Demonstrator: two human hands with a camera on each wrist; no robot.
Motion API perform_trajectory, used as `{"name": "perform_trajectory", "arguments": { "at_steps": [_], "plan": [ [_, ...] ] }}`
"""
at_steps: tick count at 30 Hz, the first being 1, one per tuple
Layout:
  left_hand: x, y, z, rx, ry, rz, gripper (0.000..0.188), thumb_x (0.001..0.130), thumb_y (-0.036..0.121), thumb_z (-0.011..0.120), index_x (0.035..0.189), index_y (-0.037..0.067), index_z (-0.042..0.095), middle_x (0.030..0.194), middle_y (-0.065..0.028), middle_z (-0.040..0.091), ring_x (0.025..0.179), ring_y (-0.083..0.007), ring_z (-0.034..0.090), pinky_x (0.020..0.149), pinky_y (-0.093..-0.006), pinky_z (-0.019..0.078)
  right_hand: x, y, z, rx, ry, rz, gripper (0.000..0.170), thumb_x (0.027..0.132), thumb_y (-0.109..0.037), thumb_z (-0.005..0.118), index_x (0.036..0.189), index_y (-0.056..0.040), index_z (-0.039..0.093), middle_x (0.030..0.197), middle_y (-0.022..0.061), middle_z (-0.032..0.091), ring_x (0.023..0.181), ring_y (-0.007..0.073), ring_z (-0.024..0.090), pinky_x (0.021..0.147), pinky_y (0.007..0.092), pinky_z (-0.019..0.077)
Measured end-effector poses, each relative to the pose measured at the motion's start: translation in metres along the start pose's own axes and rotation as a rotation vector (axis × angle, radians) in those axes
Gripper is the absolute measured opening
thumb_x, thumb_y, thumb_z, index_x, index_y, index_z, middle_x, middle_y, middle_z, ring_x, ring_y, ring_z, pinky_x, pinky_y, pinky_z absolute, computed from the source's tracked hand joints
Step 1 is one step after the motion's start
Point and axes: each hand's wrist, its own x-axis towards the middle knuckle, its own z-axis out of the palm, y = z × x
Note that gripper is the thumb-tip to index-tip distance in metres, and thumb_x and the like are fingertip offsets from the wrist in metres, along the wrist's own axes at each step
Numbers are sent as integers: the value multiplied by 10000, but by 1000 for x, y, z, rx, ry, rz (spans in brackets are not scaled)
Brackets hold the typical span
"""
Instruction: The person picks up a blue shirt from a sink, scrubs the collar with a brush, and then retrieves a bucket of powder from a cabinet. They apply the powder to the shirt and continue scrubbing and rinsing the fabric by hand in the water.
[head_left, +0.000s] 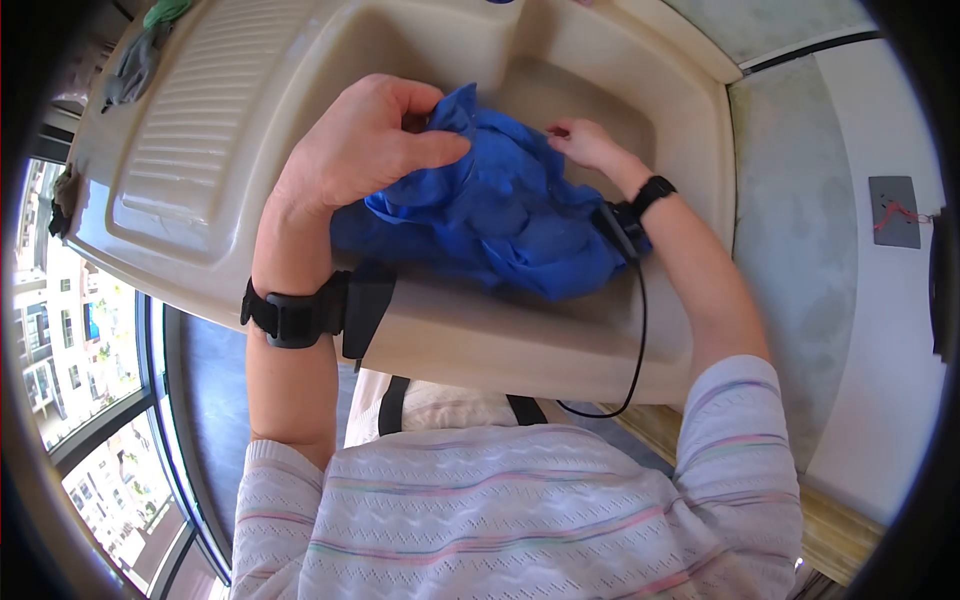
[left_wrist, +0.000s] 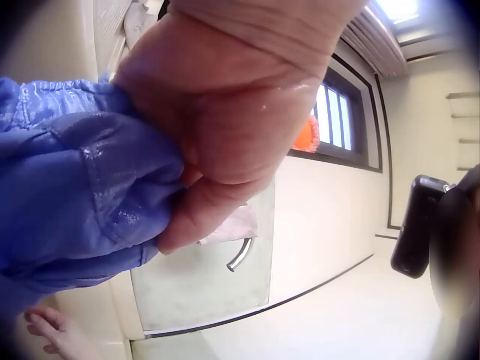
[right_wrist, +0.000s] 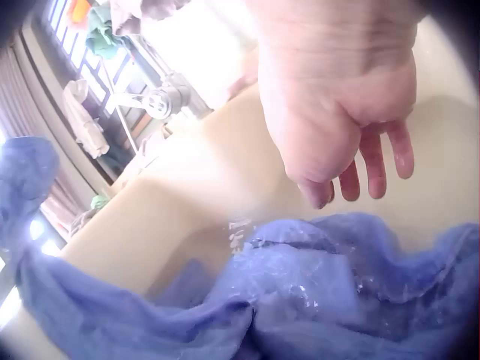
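Cream moulded material forms the broad sink (head_left: 500, 345), the largest thing in view, its front rim running just before the person's body. A ribbed washboard (head_left: 190, 110) is moulded into its left part, with no part of the blue cloth lying on it. The blue cloth (head_left: 500, 200) is heaped in the basin, creased and folded over itself, with one part drawn up to a peak at the left. Glints on its surface suggest that it is wet; seams and a gathered edge show in the left wrist view. Handling looks partway along: the fabric is wetted and one part is raised, while most of it lies bunched, neither spread out nor folded. Whether it has been soaped or rinsed cannot be told.

The left hand (head_left: 365, 140) pinches the raised part between thumb and fingers, closed only as far as the fabric allows. The right hand (head_left: 590, 147) hangs above the far side of the heap, fingers loosely bent and apart from the cloth, holding nothing. Smaller again, a grey rag (head_left: 138, 65) lies at the sink's left edge.
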Motion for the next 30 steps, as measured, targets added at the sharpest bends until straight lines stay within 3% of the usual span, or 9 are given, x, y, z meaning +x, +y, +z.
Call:
{"name": "perform_trajectory", "arguments": {
  "at_steps": [5,7,12,16,19,21,25,28,30],
  "plan": [
    [-1,-10,-2,-7,26,25,154,700,121,633,752,-24,623,568,19,513,511,-49,414,455,-226,348,10,-21,31,-121,145,-94,307,787,-263,606,982,-26,629,799,112,645,698,241,610,632,345,477],
    [-2,-14,-7,11,-10,-4,151,700,117,635,759,-21,628,569,22,513,506,-49,410,449,-227,344,9,-35,4,123,-197,169,330,780,-267,617,989,-12,614,762,60,625,637,166,577,561,297,467],
    [-2,-21,-13,22,-53,-65,164,709,103,649,809,-26,631,633,0,547,585,-58,463,532,-223,393,-14,-4,-56,575,-71,304,252,766,-235,628,901,-23,627,707,31,592,592,132,552,489,285,443],
    [0,-31,-11,85,-76,-46,193,671,132,652,769,-32,628,569,-34,522,557,-106,467,534,-281,398,-34,20,-84,590,-29,394,247,760,-246,636,923,-61,627,721,20,590,578,122,539,488,284,437],
    [4,-36,-9,126,-70,-40,216,653,160,656,766,-22,631,569,-65,530,551,-139,483,539,-294,404,-34,31,-89,179,-112,588,269,780,-243,619,988,-72,608,834,41,622,687,133,579,595,269,478],
    [5,-30,-7,210,-68,-53,225,643,170,657,765,-17,632,568,-84,530,546,-159,486,543,-296,410,-17,43,-71,-299,174,223,322,748,-249,649,1005,-59,601,910,89,637,806,200,612,708,307,490],
    [9,-30,-4,357,-56,-83,245,621,201,653,752,-6,634,564,-137,516,535,-212,496,547,-313,422,27,-11,-15,-31,149,-27,376,705,-277,653,1030,-93,605,1004,137,615,937,291,581,810,360,458],
    [9,-32,-2,358,-40,-59,255,621,212,652,730,-17,622,559,-147,516,537,-234,509,549,-324,428,31,-42,15,-186,141,-82,378,737,-235,653,1065,-60,586,971,140,628,892,252,606,785,327,472],
    [9,-34,-3,376,-38,-61,255,622,213,649,723,-19,618,562,-151,519,543,-244,516,554,-329,431,36,-42,17,-202,-102,-5,340,729,-249,643,1013,-63,617,1004,128,624,904,270,597,801,356,457]
  ]
}}
